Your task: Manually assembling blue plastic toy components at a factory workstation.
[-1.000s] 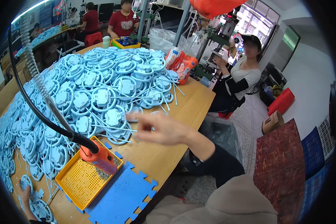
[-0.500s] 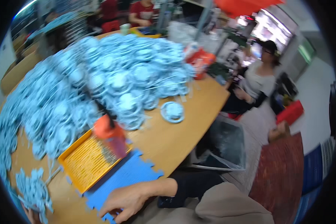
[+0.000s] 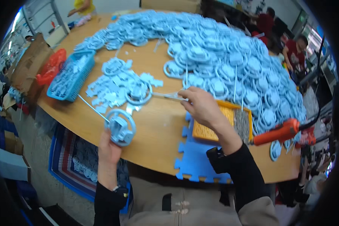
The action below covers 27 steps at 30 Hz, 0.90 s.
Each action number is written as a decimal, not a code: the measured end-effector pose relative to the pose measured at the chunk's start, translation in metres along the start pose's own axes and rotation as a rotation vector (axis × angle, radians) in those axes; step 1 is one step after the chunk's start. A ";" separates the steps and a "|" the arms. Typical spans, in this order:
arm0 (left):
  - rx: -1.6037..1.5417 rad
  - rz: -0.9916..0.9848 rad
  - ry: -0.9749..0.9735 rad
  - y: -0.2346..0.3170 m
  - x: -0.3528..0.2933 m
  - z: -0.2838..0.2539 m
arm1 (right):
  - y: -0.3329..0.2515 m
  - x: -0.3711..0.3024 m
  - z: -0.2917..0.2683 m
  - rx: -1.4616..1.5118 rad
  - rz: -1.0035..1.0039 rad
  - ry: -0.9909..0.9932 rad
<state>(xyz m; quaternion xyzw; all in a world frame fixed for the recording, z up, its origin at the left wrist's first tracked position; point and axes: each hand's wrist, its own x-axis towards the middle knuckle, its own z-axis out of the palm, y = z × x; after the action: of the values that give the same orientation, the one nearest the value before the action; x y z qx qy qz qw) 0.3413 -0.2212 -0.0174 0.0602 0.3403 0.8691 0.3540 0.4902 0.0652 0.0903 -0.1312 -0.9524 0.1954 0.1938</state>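
Observation:
My left hand [image 3: 110, 147] holds a light-blue plastic ring-shaped part [image 3: 129, 118] with a boxy centre and a thin stem, raised over the table's near edge. My right hand [image 3: 203, 106] is closed on the pale thin stem [image 3: 168, 96] of another blue ring part [image 3: 150, 96], which lies at the edge of a heap of small flat blue pieces [image 3: 109, 88]. Under my right forearm is a yellow tray [image 3: 217, 141] of small rods or screws, partly hidden. It rests on a blue foam mat [image 3: 196, 158].
A large pile of blue ring parts [image 3: 222, 64] covers the far and right table. At left stand a blue basket [image 3: 90, 62] of pieces and a red bag [image 3: 52, 67]. An orange power screwdriver [image 3: 277, 132] hangs at right. Several people are in the background.
The view has swung left. My left hand now holds a ring part up where it was beside loose pieces. My right hand has left the mat and grips a stem.

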 end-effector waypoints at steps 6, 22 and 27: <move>0.139 -0.022 -0.130 -0.023 0.009 0.042 | 0.081 0.088 0.089 -0.202 0.088 -0.111; 0.338 0.220 -0.007 -0.019 0.067 0.057 | -0.015 0.072 0.078 1.033 0.228 0.183; 0.367 0.417 -0.030 -0.070 0.051 0.103 | -0.031 -0.001 0.079 1.377 0.354 0.201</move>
<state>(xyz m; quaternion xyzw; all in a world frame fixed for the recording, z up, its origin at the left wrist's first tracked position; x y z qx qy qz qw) 0.3796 -0.0946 0.0097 0.2049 0.4671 0.8459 0.1556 0.4527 0.0119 0.0356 -0.1490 -0.5550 0.7673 0.2848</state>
